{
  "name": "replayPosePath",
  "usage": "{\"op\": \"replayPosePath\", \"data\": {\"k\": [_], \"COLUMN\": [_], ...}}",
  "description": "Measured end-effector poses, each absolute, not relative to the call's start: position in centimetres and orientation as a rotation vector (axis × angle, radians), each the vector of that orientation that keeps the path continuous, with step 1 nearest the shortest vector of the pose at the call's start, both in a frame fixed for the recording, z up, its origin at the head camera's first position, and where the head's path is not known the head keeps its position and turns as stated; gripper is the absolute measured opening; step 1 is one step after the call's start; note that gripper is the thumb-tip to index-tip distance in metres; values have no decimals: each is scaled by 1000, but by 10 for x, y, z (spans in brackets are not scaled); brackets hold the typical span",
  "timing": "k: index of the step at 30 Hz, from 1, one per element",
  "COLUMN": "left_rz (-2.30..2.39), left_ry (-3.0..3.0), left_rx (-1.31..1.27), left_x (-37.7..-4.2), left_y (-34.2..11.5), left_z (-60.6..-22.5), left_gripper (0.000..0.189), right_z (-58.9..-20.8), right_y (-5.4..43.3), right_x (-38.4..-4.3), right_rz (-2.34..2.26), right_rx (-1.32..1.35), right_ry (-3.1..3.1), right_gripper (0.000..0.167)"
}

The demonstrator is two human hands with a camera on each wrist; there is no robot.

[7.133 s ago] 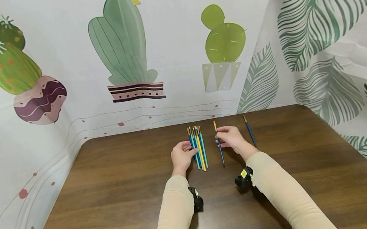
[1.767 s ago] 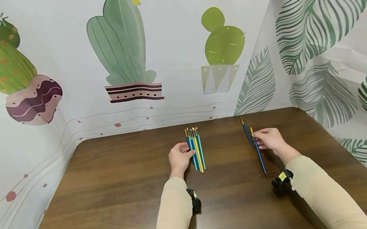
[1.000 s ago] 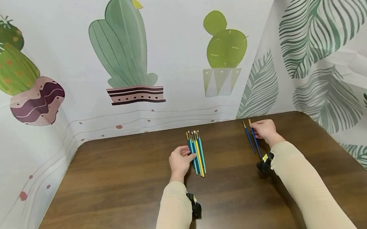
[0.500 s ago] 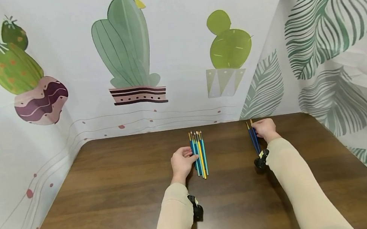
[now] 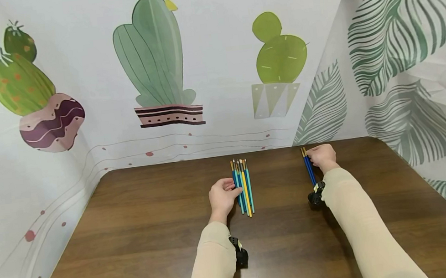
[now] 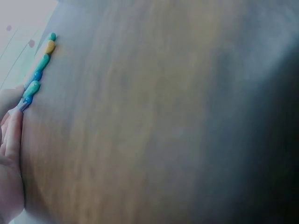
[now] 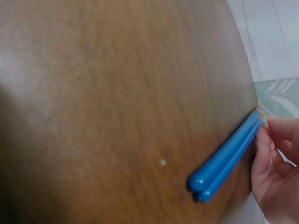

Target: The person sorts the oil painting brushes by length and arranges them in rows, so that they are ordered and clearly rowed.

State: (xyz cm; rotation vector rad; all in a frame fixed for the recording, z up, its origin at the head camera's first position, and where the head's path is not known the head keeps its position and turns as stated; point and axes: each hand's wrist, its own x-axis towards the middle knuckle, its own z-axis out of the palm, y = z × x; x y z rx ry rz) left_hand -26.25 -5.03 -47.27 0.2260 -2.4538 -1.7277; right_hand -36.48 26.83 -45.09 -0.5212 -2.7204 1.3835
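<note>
Several paintbrushes (image 5: 246,190) with blue, teal and yellow handles lie side by side near the table's middle, bristles toward the wall. At their left edge rests my left hand (image 5: 222,197), its thumb over the nearest handles and its fingers against the side; the left wrist view shows the thumb (image 6: 8,99) touching them. Farther right, two blue paintbrushes (image 5: 309,170) lie together, touching along their handles. My right hand (image 5: 323,156) pinches the right one near its bristle end. In the right wrist view the fingertips (image 7: 262,135) partly hide that end of the blue paintbrushes (image 7: 224,156).
Everything lies on a dark brown wooden table (image 5: 144,249). A white cloth (image 5: 214,66) printed with cacti and leaves hangs along its back edge. A black wrist camera (image 5: 316,195) sits by the right sleeve, another wrist camera (image 5: 240,252) by the left.
My right hand has carried a blue paintbrush rightward from beside the group, then closed the gap to the other blue one. My left hand has stayed at the group.
</note>
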Motion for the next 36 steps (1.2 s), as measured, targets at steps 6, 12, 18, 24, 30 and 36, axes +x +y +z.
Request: {"op": "replayPosePath", "data": {"k": [6,12,18,24,30,36], "left_rz": [-1733,-1740,-1763,-1771,-1763,-1757], "left_ry": [-2452,-2454,-2436,-2430,-2436,-2437], "left_rx": [230,230,234,226,227,233], "left_x": [-261,-261,-261,-262,-262,-260], "left_y": [-50,-49,-49,-49,-48,-49], "left_z": [-471,-470,-468,-470,-471,-469], "left_gripper": [36,35,35,35,36,36], "right_z": [-447,-440,-435,-431,-433,-434], "right_y": [268,266,261,251,243,232], "right_x": [-360,-350,-340,-333,-330,-323], "right_rz": [1458,1547,1639,1754,1800,1860], "right_rx": [-506,-509,-502,-470,-444,-411], "right_ry": [-2709,-2656,-2522,-2416,-2432,-2436], "right_gripper": [35,41,41,41,42,43]}}
